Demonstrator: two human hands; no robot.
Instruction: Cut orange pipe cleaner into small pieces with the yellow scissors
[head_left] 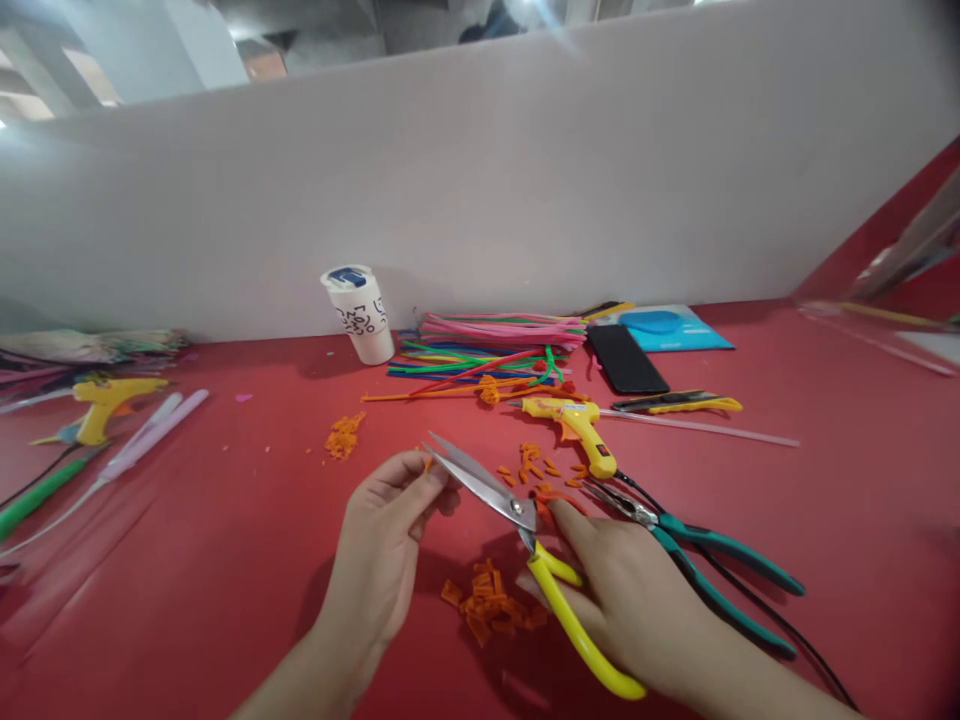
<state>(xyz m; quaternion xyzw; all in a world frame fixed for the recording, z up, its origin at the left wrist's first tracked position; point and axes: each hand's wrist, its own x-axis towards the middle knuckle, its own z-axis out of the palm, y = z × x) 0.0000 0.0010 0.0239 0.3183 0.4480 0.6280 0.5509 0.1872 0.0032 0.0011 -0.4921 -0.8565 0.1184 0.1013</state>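
My left hand (pixel 390 535) is closed in a pinch on a small orange piece (pixel 428 464), mostly hidden by the fingertips. In my right hand (pixel 626 590) is a pair of scissors (pixel 487 488), its blades parted slightly and their tips close to the left fingertips. One scissor handle is yellow, the other orange. Below the blades lies a pile of orange pieces (pixel 487 605). Beyond the scissors are several small pointed orange bits (pixel 531 460). Fine orange scraps (pixel 344 437) form a heap farther left.
A yellow glue gun (pixel 570 420) and green-handled pliers (pixel 701 545) lie right. Behind are pipe cleaners (pixel 502 332), a white cup (pixel 361 315), a phone (pixel 627 358) and a yellow cutter (pixel 694 402). Another glue gun (pixel 105 405) lies left. A white partition (pixel 480 180) backs the red table (pixel 225 590).
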